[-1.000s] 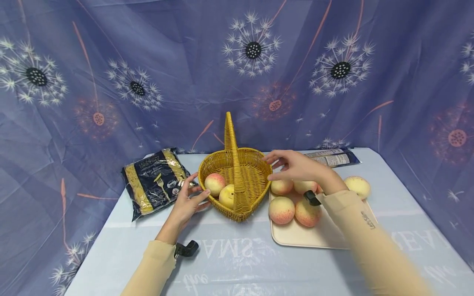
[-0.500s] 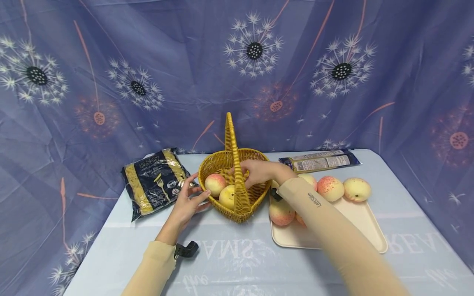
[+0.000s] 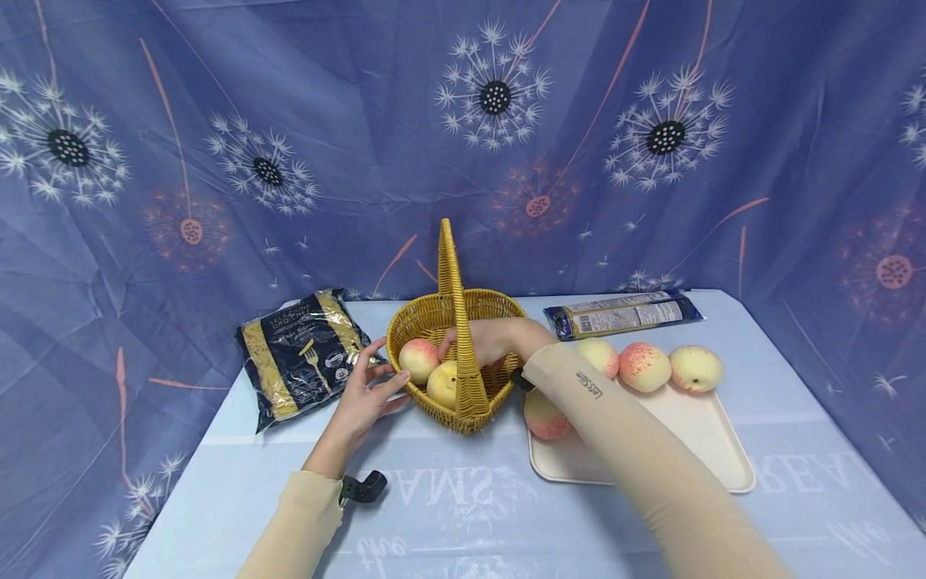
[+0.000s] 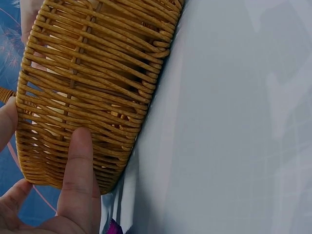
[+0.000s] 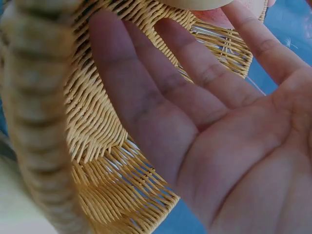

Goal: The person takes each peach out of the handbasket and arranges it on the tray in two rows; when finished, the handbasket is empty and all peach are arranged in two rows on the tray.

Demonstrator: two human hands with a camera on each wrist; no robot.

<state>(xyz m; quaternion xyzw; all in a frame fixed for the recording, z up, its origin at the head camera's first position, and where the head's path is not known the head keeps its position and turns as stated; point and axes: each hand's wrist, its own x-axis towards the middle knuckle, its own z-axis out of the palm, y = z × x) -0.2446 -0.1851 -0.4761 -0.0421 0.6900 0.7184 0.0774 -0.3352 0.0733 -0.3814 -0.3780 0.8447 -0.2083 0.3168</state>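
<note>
A yellow wicker basket (image 3: 463, 410) with a tall handle holds a red-blushed peach (image 3: 418, 361) and a yellower peach (image 3: 443, 384) at its left side. My left hand (image 3: 365, 402) rests against the basket's left outside; in the left wrist view a straight finger (image 4: 78, 170) touches the weave, the thumb by the rim. Reaching over the right rim, my right hand (image 3: 488, 339) is inside the basket behind the handle. Its fingers (image 5: 141, 92) extend, fairly straight, toward the red-blushed peach, with nothing in the palm. In the head view the handle hides part of this hand.
Right of the basket, a cream tray (image 3: 716, 442) bears several peaches (image 3: 644, 367), some hidden under my right sleeve. A dark pasta bag (image 3: 304, 354) lies at left. A long blue pasta packet (image 3: 622, 314) lies behind the tray, before the patterned cloth backdrop (image 3: 463, 145).
My right hand has moved left from the basket's right rim into the basket, reaching the red-blushed peach. My left hand, the basket and both peaches in it look unmoved.
</note>
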